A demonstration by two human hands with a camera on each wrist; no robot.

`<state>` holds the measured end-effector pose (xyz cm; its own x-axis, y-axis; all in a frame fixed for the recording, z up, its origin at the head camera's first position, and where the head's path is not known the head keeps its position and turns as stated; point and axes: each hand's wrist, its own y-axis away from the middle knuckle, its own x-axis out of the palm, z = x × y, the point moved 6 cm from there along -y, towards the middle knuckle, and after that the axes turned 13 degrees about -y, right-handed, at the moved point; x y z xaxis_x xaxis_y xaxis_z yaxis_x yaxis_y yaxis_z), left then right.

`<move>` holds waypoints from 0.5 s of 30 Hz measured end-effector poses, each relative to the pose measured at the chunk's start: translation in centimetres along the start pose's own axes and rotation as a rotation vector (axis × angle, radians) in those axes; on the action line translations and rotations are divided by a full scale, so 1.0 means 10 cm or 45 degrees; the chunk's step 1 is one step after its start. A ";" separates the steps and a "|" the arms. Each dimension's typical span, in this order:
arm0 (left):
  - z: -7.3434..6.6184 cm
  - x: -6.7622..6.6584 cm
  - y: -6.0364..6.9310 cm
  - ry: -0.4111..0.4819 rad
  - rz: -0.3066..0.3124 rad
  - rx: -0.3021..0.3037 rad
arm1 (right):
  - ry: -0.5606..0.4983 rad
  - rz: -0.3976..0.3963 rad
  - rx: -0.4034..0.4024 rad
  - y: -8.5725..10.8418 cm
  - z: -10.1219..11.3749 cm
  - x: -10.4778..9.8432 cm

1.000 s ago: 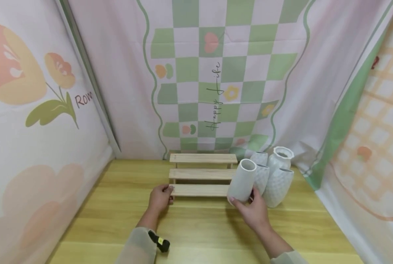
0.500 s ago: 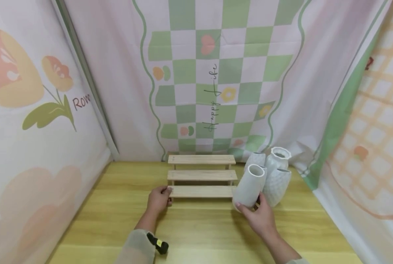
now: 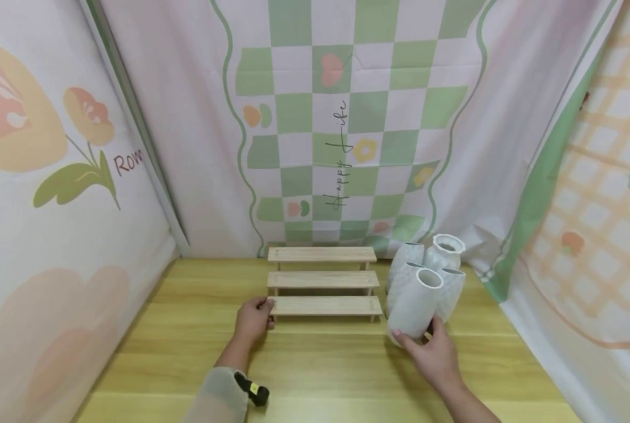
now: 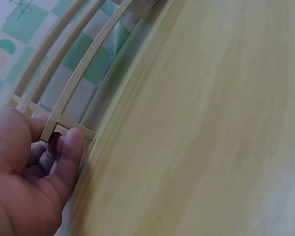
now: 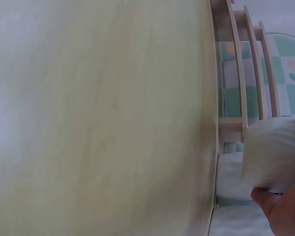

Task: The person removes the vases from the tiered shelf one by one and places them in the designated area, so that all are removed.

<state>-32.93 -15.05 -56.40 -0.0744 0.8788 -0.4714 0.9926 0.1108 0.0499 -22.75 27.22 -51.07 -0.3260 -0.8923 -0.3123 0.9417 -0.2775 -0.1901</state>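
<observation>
A three-tier wooden rack (image 3: 324, 305) stands on the table against the back curtain. My left hand (image 3: 253, 321) pinches the left end of its lowest board, thumb on top; the left wrist view shows the fingers (image 4: 69, 152) curled under that end. My right hand (image 3: 435, 357) grips a smooth white vase (image 3: 414, 308) near its base, thumb on the near side. The vase tilts to the right, mouth up, and its base is off the table in the right wrist view. Behind it, partly hidden, is a textured white vase (image 3: 454, 294).
More white vases cluster at the right, among them one with a scalloped rim (image 3: 447, 249) at the back and a textured one (image 3: 406, 258) beside it. Patterned curtains (image 3: 341, 147) enclose the back and sides. The wooden tabletop (image 3: 320, 376) extends in front of the rack.
My right hand has carried the smooth vase rightward and slightly nearer, from the rack's right end to in front of the other vases. The left hand stays on the rack.
</observation>
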 end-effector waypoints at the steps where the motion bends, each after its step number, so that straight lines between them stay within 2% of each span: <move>1: 0.00 0.00 0.00 0.000 0.001 -0.002 | 0.009 -0.002 0.003 0.00 -0.01 -0.01; 15: 0.00 0.00 -0.02 0.019 0.003 -0.001 | 0.079 -0.005 0.049 0.00 -0.12 -0.11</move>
<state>-33.10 -15.03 -56.40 -0.0734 0.8859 -0.4580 0.9927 0.1090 0.0517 -22.55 28.61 -51.89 -0.3332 -0.8675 -0.3693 0.9425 -0.2958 -0.1557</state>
